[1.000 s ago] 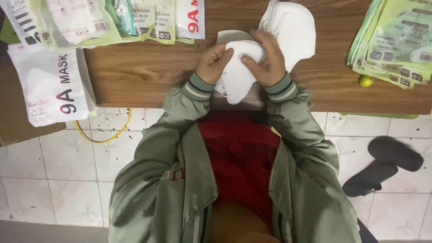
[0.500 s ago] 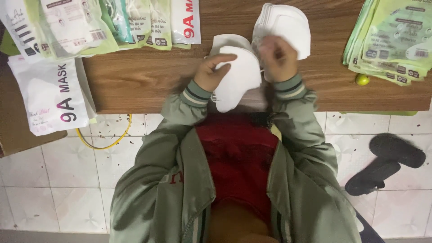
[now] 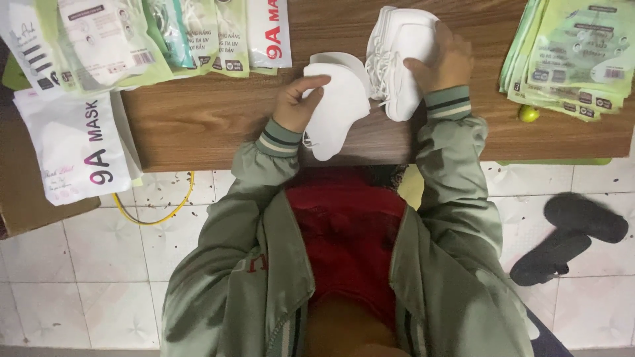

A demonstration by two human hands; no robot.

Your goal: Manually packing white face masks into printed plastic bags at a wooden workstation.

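I look down on a brown wooden table [image 3: 198,125] that crosses the top of the view. Below it is a floor of pale tiles [image 3: 99,264] with small dark specks. At 9 o'clock a yellow cable [image 3: 159,215] curves on the tiles, and at 3 o'clock two black slippers [image 3: 569,238] lie on the floor.

On the table at 11 o'clock I see a row of flat mask packets [image 3: 132,39] in green and white, partly overlapping. One larger white packet [image 3: 76,149] hangs over the table edge at 9 o'clock. At 2 o'clock there is a stack of green packets [image 3: 575,59], and a small yellow-green round thing [image 3: 528,114] sits just beside its lower edge.

The left hand [image 3: 297,102] holds a folded white face mask [image 3: 337,109] near the table's front edge, at 12 o'clock from the body. The thumb is on top of the mask and the other fingers are behind it, so the hand is closed on it loosely. The long axis of the mask runs from about 1 o'clock down to 7 o'clock, and its narrow rounded end points to 7 o'clock, over the table edge.

The right hand [image 3: 443,63] grips a stack of white masks [image 3: 400,56] just beside the single mask, at its 1 o'clock. The fingers wrap over the stack's right side. The stack stands on edge with its long axis almost from 12 to 6 o'clock.
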